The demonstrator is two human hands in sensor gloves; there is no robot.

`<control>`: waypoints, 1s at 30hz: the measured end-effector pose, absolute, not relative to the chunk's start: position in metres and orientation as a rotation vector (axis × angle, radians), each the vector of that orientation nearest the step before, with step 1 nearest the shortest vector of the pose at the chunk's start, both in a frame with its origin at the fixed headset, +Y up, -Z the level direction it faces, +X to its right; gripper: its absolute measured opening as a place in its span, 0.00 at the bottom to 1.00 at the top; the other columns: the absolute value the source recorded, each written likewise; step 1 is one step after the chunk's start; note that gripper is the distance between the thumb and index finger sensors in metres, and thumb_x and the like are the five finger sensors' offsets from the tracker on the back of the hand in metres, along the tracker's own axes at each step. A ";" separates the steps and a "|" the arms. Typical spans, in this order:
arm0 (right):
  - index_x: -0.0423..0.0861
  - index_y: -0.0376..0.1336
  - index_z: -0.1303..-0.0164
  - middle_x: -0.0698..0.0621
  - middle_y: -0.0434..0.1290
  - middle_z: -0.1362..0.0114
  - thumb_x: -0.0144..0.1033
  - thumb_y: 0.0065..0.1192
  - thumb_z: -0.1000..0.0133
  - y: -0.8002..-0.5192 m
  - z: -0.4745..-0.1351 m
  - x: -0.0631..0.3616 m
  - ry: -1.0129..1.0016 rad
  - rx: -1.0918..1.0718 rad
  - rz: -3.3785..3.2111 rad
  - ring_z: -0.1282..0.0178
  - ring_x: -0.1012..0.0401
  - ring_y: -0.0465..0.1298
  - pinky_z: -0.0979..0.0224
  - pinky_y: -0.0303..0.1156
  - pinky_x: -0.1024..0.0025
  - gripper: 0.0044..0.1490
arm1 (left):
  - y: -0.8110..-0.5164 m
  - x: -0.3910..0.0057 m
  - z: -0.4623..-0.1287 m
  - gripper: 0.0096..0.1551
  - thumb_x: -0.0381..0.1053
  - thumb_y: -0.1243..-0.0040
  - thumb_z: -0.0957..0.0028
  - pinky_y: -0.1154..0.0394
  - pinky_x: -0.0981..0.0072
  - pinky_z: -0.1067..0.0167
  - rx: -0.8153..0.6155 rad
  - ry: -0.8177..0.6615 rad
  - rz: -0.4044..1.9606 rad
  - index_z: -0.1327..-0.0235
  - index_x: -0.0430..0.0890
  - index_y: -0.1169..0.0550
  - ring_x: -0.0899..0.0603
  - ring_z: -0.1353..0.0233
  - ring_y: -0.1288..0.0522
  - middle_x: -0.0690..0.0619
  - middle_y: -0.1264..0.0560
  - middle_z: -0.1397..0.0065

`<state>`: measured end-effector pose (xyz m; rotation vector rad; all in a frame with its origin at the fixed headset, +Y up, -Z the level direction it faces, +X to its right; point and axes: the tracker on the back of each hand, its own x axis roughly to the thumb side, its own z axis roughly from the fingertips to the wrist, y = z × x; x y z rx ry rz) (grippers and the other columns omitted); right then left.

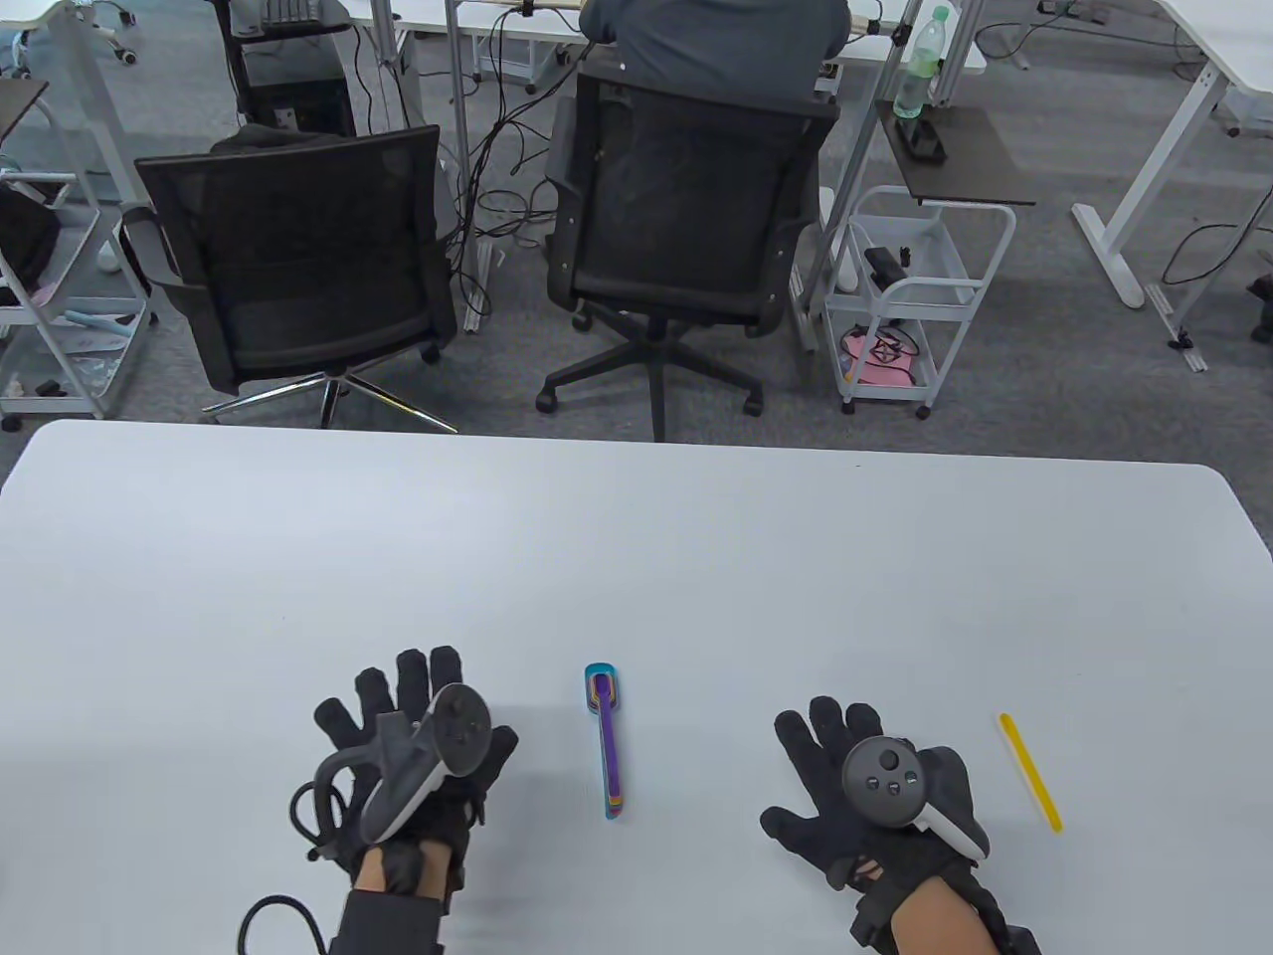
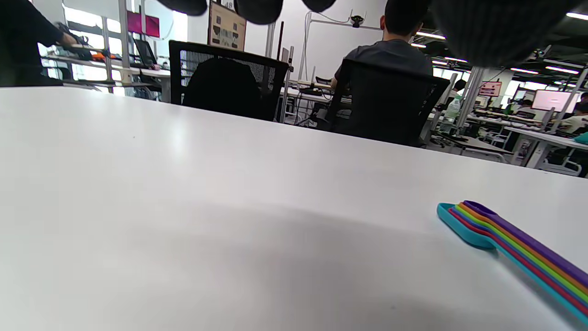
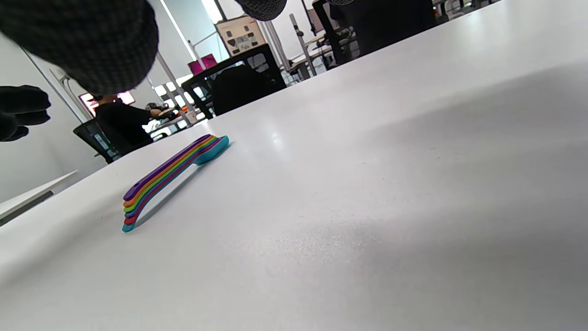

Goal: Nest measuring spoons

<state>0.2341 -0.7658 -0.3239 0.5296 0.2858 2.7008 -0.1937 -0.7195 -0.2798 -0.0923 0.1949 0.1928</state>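
Note:
A nested stack of coloured measuring spoons (image 1: pixel 607 736) lies on the white table (image 1: pixel 636 557) between my hands, purple on top, teal at the bottom, bowls pointing away from me. It shows low at the right in the left wrist view (image 2: pixel 514 248) and at the left in the right wrist view (image 3: pixel 172 177). My left hand (image 1: pixel 398 736) lies flat on the table left of the stack, fingers spread and empty. My right hand (image 1: pixel 855 786) lies flat to the right of it, fingers spread and empty.
A thin yellow stick (image 1: pixel 1030 771) lies on the table right of my right hand. Beyond the far table edge stand two black office chairs (image 1: pixel 308 259), a seated person (image 1: pixel 716 40) and a white cart (image 1: pixel 905 298).

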 end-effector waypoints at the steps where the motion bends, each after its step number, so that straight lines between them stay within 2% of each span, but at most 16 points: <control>1: 0.53 0.43 0.17 0.38 0.39 0.12 0.71 0.65 0.55 -0.767 -0.325 0.234 0.291 0.532 2.707 0.17 0.30 0.37 0.32 0.38 0.15 0.63 | -0.723 -0.202 -0.278 0.66 0.77 0.40 0.54 0.64 0.15 0.29 -0.105 0.174 0.204 0.11 0.52 0.55 0.21 0.10 0.60 0.42 0.58 0.07; 5: 0.54 0.42 0.17 0.39 0.38 0.12 0.71 0.65 0.55 -0.775 -0.327 0.236 0.335 0.496 2.727 0.17 0.30 0.36 0.32 0.37 0.15 0.63 | -0.750 -0.239 -0.271 0.68 0.78 0.40 0.56 0.67 0.14 0.30 -0.180 0.125 0.189 0.13 0.55 0.59 0.20 0.13 0.69 0.42 0.66 0.09; 9: 0.54 0.42 0.17 0.38 0.39 0.12 0.71 0.66 0.55 -0.783 -0.328 0.233 0.380 0.468 2.753 0.17 0.30 0.38 0.32 0.37 0.15 0.63 | -0.771 -0.255 -0.270 0.68 0.77 0.39 0.56 0.67 0.14 0.30 -0.205 0.114 0.198 0.14 0.54 0.59 0.19 0.14 0.70 0.41 0.66 0.10; 11: 0.53 0.42 0.17 0.38 0.42 0.12 0.71 0.65 0.55 -0.785 -0.328 0.231 0.383 0.468 2.787 0.17 0.29 0.43 0.30 0.42 0.17 0.63 | -0.781 -0.259 -0.271 0.68 0.77 0.39 0.55 0.67 0.14 0.31 -0.244 0.105 0.283 0.14 0.54 0.59 0.18 0.14 0.70 0.40 0.66 0.10; 13: 0.52 0.42 0.18 0.36 0.47 0.14 0.70 0.66 0.55 -0.785 -0.328 0.232 0.378 0.449 2.788 0.20 0.31 0.52 0.29 0.48 0.20 0.64 | -0.784 -0.261 -0.272 0.68 0.76 0.39 0.55 0.67 0.14 0.31 -0.290 0.105 0.346 0.14 0.52 0.60 0.17 0.16 0.70 0.39 0.66 0.10; 15: 0.51 0.42 0.18 0.37 0.54 0.18 0.69 0.66 0.55 -0.777 -0.328 0.238 0.302 0.409 2.790 0.28 0.37 0.62 0.30 0.55 0.27 0.64 | -0.780 -0.261 -0.270 0.67 0.76 0.39 0.54 0.66 0.14 0.31 -0.267 0.088 0.349 0.14 0.52 0.59 0.17 0.16 0.70 0.38 0.65 0.10; 20: 0.46 0.52 0.20 0.45 0.69 0.35 0.68 0.71 0.57 -0.742 -0.332 0.292 -0.068 0.162 2.766 0.49 0.51 0.72 0.40 0.68 0.43 0.62 | -0.775 -0.260 -0.264 0.67 0.76 0.39 0.54 0.65 0.14 0.32 -0.271 0.037 0.421 0.13 0.51 0.57 0.16 0.16 0.69 0.37 0.63 0.10; 23: 0.43 0.57 0.24 0.48 0.73 0.43 0.66 0.75 0.58 -0.731 -0.342 0.339 -0.082 -0.091 2.751 0.59 0.54 0.73 0.47 0.72 0.46 0.60 | -0.773 -0.260 -0.263 0.68 0.77 0.39 0.54 0.67 0.13 0.34 -0.284 0.021 0.451 0.13 0.50 0.58 0.15 0.16 0.68 0.36 0.62 0.09; 26: 0.43 0.59 0.26 0.50 0.74 0.46 0.66 0.77 0.60 -0.730 -0.345 0.375 -0.076 -0.262 2.835 0.62 0.57 0.74 0.50 0.74 0.48 0.59 | -0.771 -0.260 -0.262 0.67 0.77 0.39 0.54 0.66 0.13 0.34 -0.281 0.011 0.415 0.13 0.50 0.57 0.15 0.16 0.68 0.36 0.62 0.09; 30: 0.41 0.62 0.30 0.51 0.75 0.50 0.62 0.80 0.60 -0.741 -0.342 0.422 0.008 -0.434 2.798 0.64 0.57 0.74 0.52 0.74 0.49 0.56 | -0.768 -0.263 -0.260 0.67 0.77 0.39 0.54 0.66 0.13 0.34 -0.262 0.012 0.451 0.12 0.50 0.57 0.15 0.16 0.68 0.36 0.61 0.09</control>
